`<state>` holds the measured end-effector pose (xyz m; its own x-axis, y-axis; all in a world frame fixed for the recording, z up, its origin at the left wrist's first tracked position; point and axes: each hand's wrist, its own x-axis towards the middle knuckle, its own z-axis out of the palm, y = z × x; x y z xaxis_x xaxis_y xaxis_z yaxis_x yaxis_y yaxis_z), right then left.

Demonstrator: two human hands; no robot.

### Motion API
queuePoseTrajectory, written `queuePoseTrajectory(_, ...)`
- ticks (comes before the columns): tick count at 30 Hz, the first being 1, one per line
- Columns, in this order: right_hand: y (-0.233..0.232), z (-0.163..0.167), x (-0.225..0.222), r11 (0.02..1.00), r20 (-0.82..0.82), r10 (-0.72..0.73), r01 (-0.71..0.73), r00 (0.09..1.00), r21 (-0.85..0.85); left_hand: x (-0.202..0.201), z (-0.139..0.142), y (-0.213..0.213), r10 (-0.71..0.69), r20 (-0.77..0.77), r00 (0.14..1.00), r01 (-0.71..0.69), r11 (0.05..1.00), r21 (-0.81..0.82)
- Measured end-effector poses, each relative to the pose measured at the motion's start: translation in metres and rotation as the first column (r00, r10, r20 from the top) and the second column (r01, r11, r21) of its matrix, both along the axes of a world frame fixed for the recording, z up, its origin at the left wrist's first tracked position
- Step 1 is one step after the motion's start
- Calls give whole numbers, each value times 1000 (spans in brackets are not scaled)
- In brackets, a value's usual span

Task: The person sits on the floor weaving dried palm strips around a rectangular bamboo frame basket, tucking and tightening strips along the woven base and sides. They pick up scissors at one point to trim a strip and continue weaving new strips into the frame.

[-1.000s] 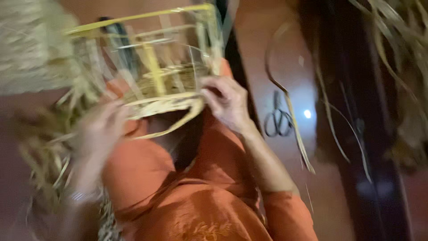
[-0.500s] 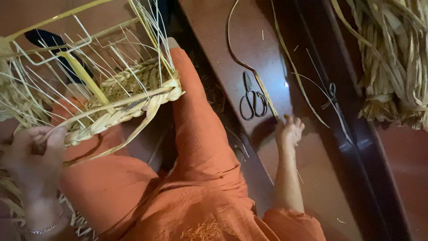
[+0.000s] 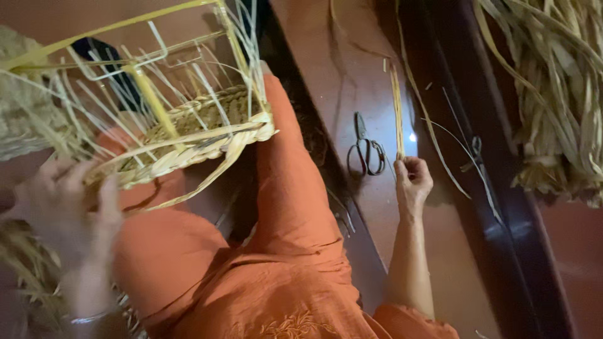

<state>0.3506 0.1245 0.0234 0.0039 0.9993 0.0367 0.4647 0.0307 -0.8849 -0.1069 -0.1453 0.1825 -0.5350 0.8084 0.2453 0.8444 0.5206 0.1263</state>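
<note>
Polished red-brown floor (image 3: 452,276), scissors (image 3: 364,147), straw bundle (image 3: 553,94)

A half-woven straw basket (image 3: 188,135) on a yellow frame rests tilted across the lap; pale, apparently dried, straw strips (image 3: 397,110) stand upright beside black scissors (image 3: 364,147).

Warm, dim indoor light tints everything orange-brown, with one small white glare spot on the polished floor (image 3: 411,137) just beside the scissors (image 3: 364,145). The left hand (image 3: 59,204) is smeared by motion blur, and the lower left corner falls into soft shadow.
</note>
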Motion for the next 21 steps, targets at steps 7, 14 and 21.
queuePoseTrajectory(7, -36, 81, -86, 942, -762, 213, -335, 612, -6, 87, -12, 38, -571, 141, 808, 443, 748, 494)
queuePoseTrajectory(14, -88, 104, -121, 233, -54, 972, -922, 227, 309, 125, -29, 66, -424, 863, -276, 141, 870, 473)
queuePoseTrajectory(21, -103, 113, -147, 248, -40, 969, -945, 245, 211, 107, -26, -8, -872, 482, -90, -416, 472, 777)
